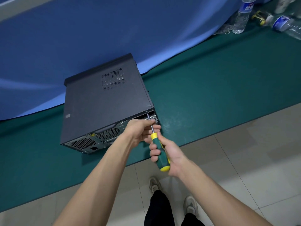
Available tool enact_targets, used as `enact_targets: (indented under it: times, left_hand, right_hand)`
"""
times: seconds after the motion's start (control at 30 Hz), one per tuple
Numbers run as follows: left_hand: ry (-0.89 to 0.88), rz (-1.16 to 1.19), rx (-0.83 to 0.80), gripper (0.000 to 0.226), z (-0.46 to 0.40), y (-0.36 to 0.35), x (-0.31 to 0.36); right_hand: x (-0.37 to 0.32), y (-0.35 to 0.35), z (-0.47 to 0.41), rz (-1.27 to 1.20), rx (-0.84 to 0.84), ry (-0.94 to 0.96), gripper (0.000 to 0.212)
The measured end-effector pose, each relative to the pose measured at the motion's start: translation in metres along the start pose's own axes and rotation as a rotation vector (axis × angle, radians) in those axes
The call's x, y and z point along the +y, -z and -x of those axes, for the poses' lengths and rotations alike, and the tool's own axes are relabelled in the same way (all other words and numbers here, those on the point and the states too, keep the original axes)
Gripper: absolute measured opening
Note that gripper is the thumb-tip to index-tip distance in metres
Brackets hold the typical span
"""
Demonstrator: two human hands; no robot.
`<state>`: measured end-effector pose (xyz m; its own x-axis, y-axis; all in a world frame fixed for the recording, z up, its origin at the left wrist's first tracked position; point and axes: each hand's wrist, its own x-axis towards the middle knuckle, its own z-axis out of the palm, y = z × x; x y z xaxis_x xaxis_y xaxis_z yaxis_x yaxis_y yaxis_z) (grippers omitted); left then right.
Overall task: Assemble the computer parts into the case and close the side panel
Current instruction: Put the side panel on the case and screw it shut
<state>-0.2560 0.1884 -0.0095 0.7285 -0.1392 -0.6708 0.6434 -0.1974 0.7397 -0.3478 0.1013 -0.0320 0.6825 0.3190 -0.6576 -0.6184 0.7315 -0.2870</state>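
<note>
Right hand [169, 154] grips screwdriver [160, 152], tip at case [104, 101] rear top corner. Left hand [140, 130] pinches shaft beside case rear. Side panel on.

A green-topped bench [211, 95] carries a dark computer case [101, 101] lying on its side. Water bottles [242, 17] sit at the bench's far corner, well apart.

Dark grey case [104, 101], green-and-yellow screwdriver [160, 154], teal mat [211, 95], blue cloth [97, 30]

My right hand [164, 151] grips the screwdriver [158, 149], its tip at the rear top edge of the case [104, 101]; my left hand [140, 130] pinches its shaft.
</note>
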Motion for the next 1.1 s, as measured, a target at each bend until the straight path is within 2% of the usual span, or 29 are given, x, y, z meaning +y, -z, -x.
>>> enact_targets:
  times: [0.03,0.1,0.17,0.23,0.3,0.37,0.43,0.53,0.6,0.63,0.7,0.73,0.8,0.9,0.93,1.0,1.07,1.1]
  left_hand:
    - [-0.001,0.017,0.005,0.010,0.000,-0.001,-0.001]
    - [-0.020,0.017,0.037,0.010,0.001,-0.004,-0.002]
    - [-0.027,0.030,0.060,0.011,0.001,-0.007,-0.003]
    - [-0.022,0.052,0.064,0.010,0.002,-0.007,-0.005]
    - [-0.019,0.069,0.068,0.011,0.003,-0.006,-0.005]
    - [-0.029,0.055,0.076,0.012,0.003,-0.005,-0.004]
    - [-0.037,0.014,0.094,0.012,0.003,-0.006,-0.002]
    - [-0.025,-0.011,0.102,0.012,0.002,-0.007,-0.003]
    - [-0.018,0.013,0.099,0.011,0.002,-0.007,-0.005]
    - [-0.018,0.032,0.100,0.010,0.002,-0.007,-0.005]
    - [-0.025,0.059,0.107,0.011,0.002,-0.008,-0.005]
    - [-0.032,0.059,0.112,0.011,0.002,-0.009,-0.004]
    - [-0.041,0.044,0.124,0.011,0.002,-0.011,-0.003]
    - [-0.040,0.032,0.140,0.010,0.001,-0.014,-0.005]
    - [-0.040,0.040,0.147,0.010,0.001,-0.014,-0.007]
    - [-0.041,0.081,0.148,0.009,0.003,-0.014,-0.009]
    - [-0.040,0.135,0.133,0.010,0.004,-0.013,-0.007]
    - [-0.039,0.153,0.127,0.011,0.005,-0.013,-0.006]
  right_hand:
    - [-0.003,0.003,0.001,-0.011,-0.047,-0.020,0.046]
    - [-0.006,0.006,0.002,0.151,-0.018,-0.010,0.049]
    - [-0.004,0.004,0.000,0.346,0.086,0.041,0.040]
    - [-0.001,0.000,-0.001,0.401,0.183,0.113,0.027]
    - [0.001,0.000,-0.001,0.213,0.119,0.071,0.027]
    - [-0.002,0.003,0.002,-0.017,-0.026,-0.020,0.033]
    - [-0.002,0.006,0.006,0.035,-0.056,-0.019,0.038]
    - [0.005,0.007,-0.001,0.363,0.134,0.066,0.043]
    - [0.007,0.005,-0.002,0.435,0.252,0.124,0.045]
    - [0.007,0.005,-0.002,0.353,0.224,0.101,0.047]
    - [0.000,0.004,0.002,0.070,0.051,-0.035,0.047]
    - [-0.004,0.006,0.005,0.007,-0.011,-0.079,0.047]
    - [-0.009,0.008,0.009,0.129,0.005,-0.068,0.047]
    - [-0.002,0.008,0.002,0.574,0.236,0.116,0.036]
    - [0.001,0.006,0.000,0.641,0.307,0.182,0.034]
    - [0.006,0.004,-0.001,0.504,0.294,0.200,0.036]
    - [0.004,-0.001,0.004,0.156,0.140,0.060,0.041]
    - [0.002,0.000,0.007,0.057,0.078,0.002,0.043]
